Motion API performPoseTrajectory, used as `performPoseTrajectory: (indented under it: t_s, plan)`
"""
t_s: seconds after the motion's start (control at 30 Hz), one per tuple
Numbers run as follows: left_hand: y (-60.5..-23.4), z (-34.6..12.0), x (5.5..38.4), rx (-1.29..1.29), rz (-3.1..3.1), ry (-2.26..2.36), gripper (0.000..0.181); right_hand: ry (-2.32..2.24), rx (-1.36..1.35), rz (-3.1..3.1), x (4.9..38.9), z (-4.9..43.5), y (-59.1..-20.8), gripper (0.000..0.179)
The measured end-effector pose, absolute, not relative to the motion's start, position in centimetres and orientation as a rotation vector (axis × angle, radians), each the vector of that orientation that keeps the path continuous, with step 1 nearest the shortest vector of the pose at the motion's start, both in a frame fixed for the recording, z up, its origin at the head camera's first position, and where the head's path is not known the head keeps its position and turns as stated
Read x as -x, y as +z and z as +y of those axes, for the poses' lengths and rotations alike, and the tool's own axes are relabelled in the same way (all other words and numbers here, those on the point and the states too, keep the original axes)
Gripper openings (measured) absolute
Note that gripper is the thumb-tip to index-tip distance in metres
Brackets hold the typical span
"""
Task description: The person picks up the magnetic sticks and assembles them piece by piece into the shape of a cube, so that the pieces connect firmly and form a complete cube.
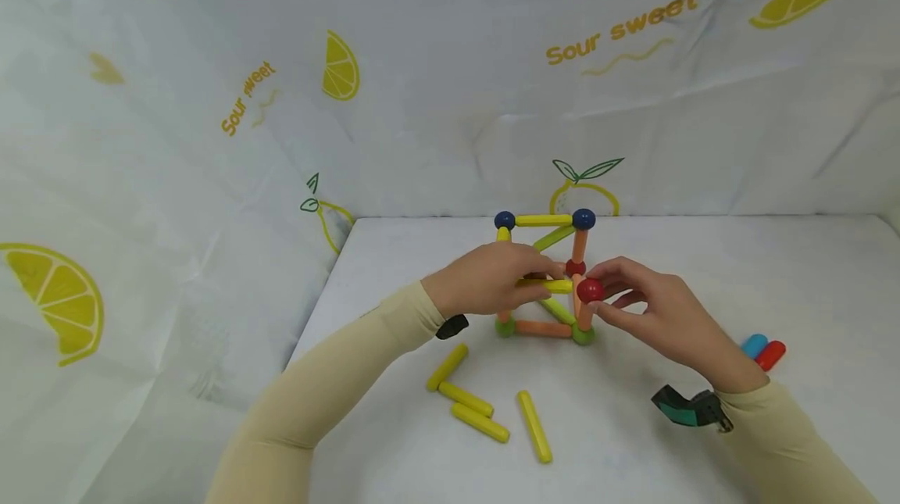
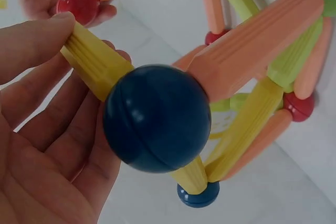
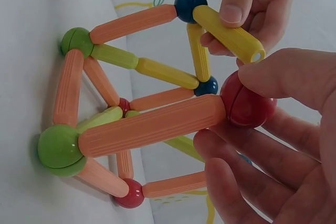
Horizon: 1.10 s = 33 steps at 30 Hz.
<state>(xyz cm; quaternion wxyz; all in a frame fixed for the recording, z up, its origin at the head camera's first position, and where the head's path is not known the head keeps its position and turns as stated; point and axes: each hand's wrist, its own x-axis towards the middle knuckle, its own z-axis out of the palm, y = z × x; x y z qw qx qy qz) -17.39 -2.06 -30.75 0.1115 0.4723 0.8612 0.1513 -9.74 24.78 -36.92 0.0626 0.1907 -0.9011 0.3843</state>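
My left hand pinches a yellow stick between thumb and fingers. One end of that stick meets a dark blue ball at a top corner of a stick-and-ball frame. A red ball is pinched in my right hand, on top of an upright orange stick that rises from a green ball. The yellow stick's free end points toward the red ball, with a narrow gap between them in the right wrist view. Behind, another yellow stick bridges two blue balls.
Several loose yellow sticks lie on the white table in front of the frame. A blue stick and a red stick lie beside my right wrist. A lemon-print cloth hangs behind the table.
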Motion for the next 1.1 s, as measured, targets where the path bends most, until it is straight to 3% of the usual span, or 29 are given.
performPoseTrajectory:
  t_s: [0.5,0.73,0.87,1.0,1.1]
  plan:
    - [-31.9,-1.3,16.6,-1.379,2.673,0.348,0.037,1.171,-0.612,-2.719,10.0,24.8,-37.0,0.039]
    - [-32.0,-7.1,13.3,-1.653,2.883,0.753,0.022,1.090,-0.553,-2.770,9.6,27.1,-36.4,0.044]
    - [-35.0,-11.8,11.4,-1.362,2.904,0.755,0.013,0.901,-0.411,-2.900,8.9,31.0,-36.6,0.038]
    - [-39.2,-14.1,10.7,-0.892,2.846,0.573,0.021,0.676,-0.332,-3.077,8.1,35.0,-38.1,0.039]
    - [-41.5,-14.3,11.0,-0.738,2.771,0.538,0.028,0.596,-0.332,-3.131,7.8,36.8,-39.5,0.040]
